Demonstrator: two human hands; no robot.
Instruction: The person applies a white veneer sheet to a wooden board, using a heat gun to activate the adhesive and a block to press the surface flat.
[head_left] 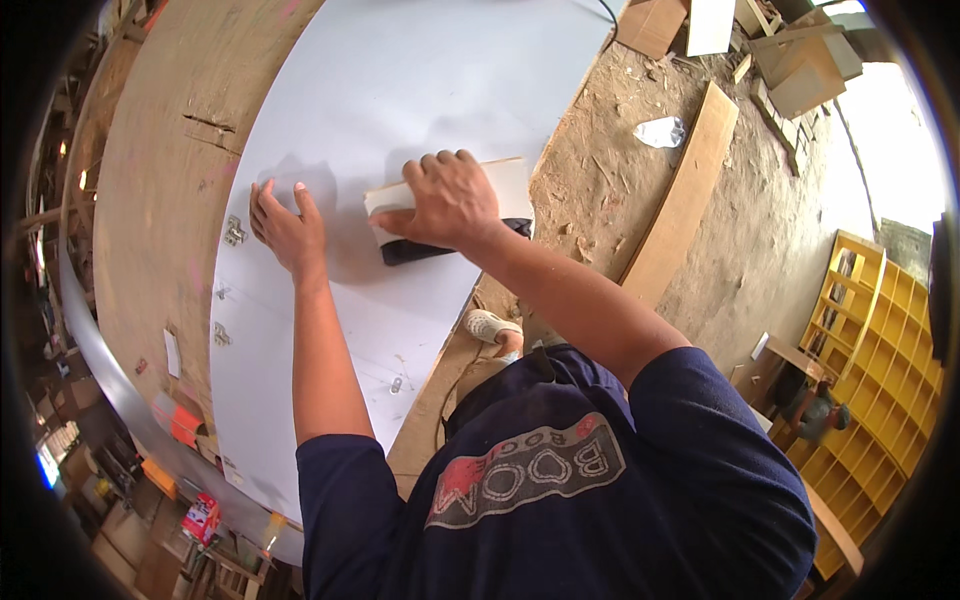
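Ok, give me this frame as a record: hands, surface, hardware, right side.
Left hand: open, over the white panel, contact unclear
Right hand: gripping a pale block with a black lower edge
Surface: white panel, under both hands
Hardware: metal fittings near the panel's left edge
Right side: wooden plank, clear plastic item, yellow shelving unit

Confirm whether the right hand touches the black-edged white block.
Touching. The head view shows the right hand gripping the black-edged white block, fingers bent over its far edge.

I'm seeing white glare at upper right, soft shadows falling on the pale panel [420,80], edges bending into black.
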